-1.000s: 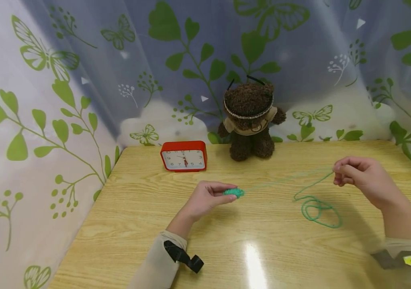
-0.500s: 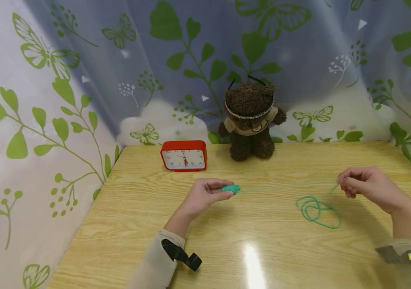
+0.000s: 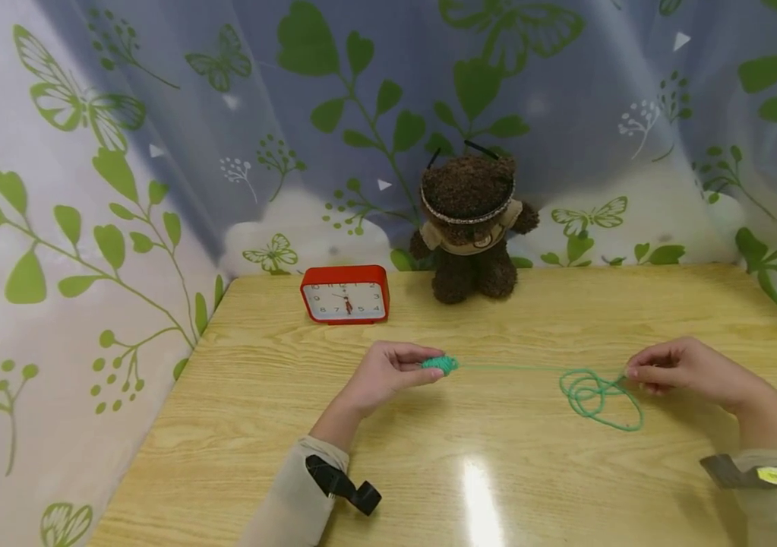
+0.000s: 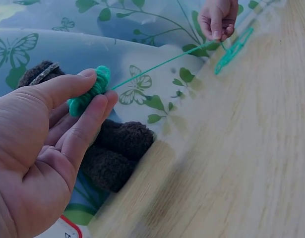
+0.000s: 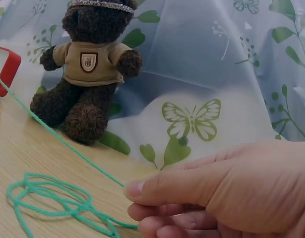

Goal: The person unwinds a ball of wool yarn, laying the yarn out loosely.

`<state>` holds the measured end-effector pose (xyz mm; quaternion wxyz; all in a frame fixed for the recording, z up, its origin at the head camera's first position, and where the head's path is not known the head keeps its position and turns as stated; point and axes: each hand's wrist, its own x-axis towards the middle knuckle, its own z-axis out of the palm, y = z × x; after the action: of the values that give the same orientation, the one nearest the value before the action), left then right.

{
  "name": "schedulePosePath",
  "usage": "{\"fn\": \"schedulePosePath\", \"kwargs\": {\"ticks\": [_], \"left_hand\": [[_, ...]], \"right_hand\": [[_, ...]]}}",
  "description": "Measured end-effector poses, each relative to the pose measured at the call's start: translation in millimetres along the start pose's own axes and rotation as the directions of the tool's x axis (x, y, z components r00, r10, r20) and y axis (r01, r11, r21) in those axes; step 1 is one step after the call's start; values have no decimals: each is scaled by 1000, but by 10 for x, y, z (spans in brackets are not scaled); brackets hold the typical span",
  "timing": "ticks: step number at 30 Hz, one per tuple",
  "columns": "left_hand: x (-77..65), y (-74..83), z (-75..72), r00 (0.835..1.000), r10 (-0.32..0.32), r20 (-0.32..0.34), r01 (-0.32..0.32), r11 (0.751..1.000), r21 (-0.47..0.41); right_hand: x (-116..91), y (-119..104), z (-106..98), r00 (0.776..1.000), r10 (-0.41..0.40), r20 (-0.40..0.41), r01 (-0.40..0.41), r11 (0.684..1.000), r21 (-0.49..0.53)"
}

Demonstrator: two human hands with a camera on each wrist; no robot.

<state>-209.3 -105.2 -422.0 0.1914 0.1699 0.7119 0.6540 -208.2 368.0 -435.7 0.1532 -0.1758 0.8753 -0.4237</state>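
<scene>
My left hand pinches a small wound bundle of green yarn between thumb and fingers, above the table. In the left wrist view the yarn bundle sits between the fingertips, its turns visible. From it a strand runs straight across to my right hand, whose thumb and forefinger pinch it. Loose loops of the same yarn lie on the table just left of the right hand. In the right wrist view my right hand has its other fingers curled below the thumb.
A red alarm clock stands at the back left of the wooden table. Beside it a brown teddy bear leans against the leaf-patterned curtain. Patterned cloth also lines the left side.
My right hand first moved slightly right, then came down and back left toward the loops. The strand between the hands now looks straighter and lower. My left hand stays nearly in place.
</scene>
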Motion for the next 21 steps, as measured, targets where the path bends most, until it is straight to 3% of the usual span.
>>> {"fn": "schedulePosePath", "kwargs": {"ticks": [12, 17, 21], "left_hand": [[17, -47, 78, 1000, -13, 25, 12, 999, 41], [20, -63, 83, 1000, -7, 27, 5, 999, 47], [24, -72, 81, 999, -7, 32, 5, 999, 50]], "right_hand": [[37, -207, -31, 996, 84, 0, -84, 994, -77], [56, -437, 21, 994, 98, -56, -102, 993, -68], [86, -623, 118, 993, 61, -105, -66, 996, -51]]}}
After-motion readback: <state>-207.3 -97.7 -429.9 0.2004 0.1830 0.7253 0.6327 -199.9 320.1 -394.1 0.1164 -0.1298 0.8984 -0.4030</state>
